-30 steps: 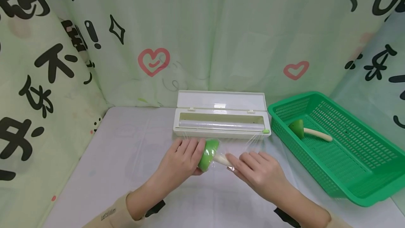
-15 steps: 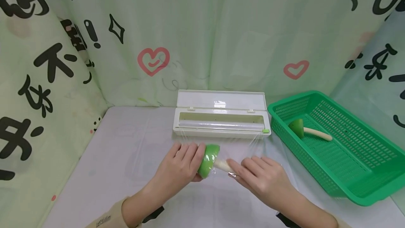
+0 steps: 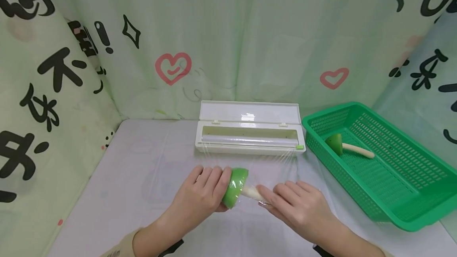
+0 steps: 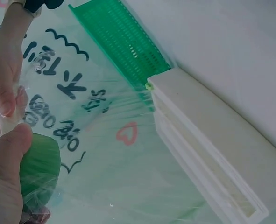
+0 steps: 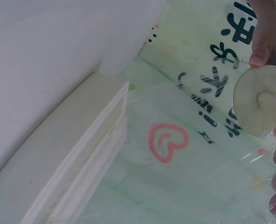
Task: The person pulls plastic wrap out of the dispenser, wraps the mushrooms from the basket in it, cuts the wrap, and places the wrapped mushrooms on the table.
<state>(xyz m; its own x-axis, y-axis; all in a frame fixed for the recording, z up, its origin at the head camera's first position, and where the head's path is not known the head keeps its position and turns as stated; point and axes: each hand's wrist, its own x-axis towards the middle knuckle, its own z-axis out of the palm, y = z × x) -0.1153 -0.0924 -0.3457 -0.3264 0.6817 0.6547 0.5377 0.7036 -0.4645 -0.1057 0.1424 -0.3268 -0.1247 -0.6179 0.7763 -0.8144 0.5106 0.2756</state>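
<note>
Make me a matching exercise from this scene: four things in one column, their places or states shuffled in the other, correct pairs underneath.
Column 1
1. Left hand
2. Wrap box
3. Loose mushroom shape
4. Right hand

Column 2
A. Lying in the green basket
B. Gripping the pale stem
C. Standing with its lid open
D. Holding the green cap

Pairs: 1-D, 2-C, 3-A, 4-B

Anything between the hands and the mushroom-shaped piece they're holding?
Nothing solid visible. Only clear film, stretched from the open dispenser toward the hands and shiny on the mushroom-shaped piece. Can't tell whether it runs under the left hand or right hand.
</note>
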